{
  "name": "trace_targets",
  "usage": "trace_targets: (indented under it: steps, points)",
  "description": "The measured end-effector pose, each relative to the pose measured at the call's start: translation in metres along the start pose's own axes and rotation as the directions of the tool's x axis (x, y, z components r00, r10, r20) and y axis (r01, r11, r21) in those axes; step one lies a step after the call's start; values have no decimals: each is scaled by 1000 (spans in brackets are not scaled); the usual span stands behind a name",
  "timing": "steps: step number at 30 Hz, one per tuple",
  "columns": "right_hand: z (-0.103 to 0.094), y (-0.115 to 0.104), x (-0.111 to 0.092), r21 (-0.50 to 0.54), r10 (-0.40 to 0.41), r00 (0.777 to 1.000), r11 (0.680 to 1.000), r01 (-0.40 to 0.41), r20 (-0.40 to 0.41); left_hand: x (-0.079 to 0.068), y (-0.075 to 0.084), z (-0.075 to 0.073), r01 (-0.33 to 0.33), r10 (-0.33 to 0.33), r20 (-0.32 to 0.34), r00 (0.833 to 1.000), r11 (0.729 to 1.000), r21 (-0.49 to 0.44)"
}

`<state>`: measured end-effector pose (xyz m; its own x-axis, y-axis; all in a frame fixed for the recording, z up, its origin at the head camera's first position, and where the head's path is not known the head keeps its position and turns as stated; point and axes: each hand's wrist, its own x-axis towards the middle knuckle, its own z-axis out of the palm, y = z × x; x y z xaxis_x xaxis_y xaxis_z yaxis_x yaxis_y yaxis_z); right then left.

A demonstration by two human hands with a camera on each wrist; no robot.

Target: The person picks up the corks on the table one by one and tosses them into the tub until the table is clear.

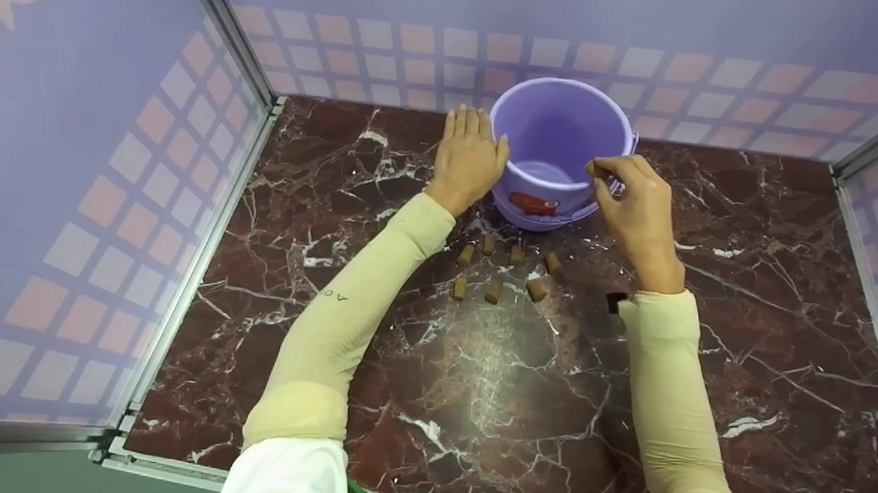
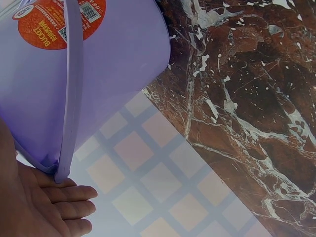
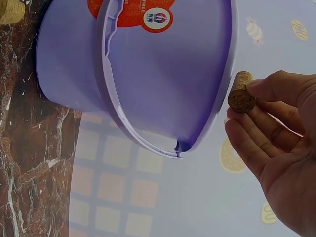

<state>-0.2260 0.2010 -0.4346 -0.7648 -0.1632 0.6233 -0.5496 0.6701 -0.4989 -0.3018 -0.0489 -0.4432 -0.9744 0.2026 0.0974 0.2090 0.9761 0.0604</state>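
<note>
A purple bucket [image 1: 535, 195] with a red label stands upright at the back of the marble-patterned table. My left hand [image 1: 468, 154] rests against its left side at the rim, fingers straight; the left wrist view shows those fingers [image 2: 74, 202] beside the handle's end. Between thumb and fingers, my right hand [image 1: 636, 204] pinches a brown cork [image 3: 242, 93] at the right front of the bucket's rim. In the right wrist view the cork is just outside the rim. Several more corks [image 1: 494, 291] lie in two loose rows on the table in front of the bucket.
The bucket's handle [image 2: 74, 89] hangs down over its front. Patterned purple panels [image 1: 419, 57] in metal frames close off the back and sides of the table [image 1: 491, 399]. A small black object [image 1: 616, 302] shows beside the right sleeve.
</note>
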Motion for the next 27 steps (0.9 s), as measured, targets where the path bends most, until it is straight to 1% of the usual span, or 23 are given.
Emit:
trace_targets:
  steps: [5, 13, 17, 23, 27]
  points:
    - [3, 0, 4, 22, 14, 1000, 1000, -14, 5, -1, 0, 0, 3, -3, -3, 1000, 1000, -11]
    - [6, 1, 8, 39, 25, 1000, 999, -25, 13, -1, 1, -2, 7, -7, 23, 1000, 1000, -7]
    - [8, 2, 11, 42, 23, 1000, 999, -24, 19, 0, 1, -1, 7, -6, 17, 1000, 1000, -7]
    - [11, 2, 14, 34, 7, 999, 999, -8, 39, 0, 0, 2, 7, -8, -9, 1000, 1000, -23]
    - [12, 3, 16, 39, 2, 999, 999, -4, 52, 0, 0, 2, 10, -11, -11, 1000, 999, -33]
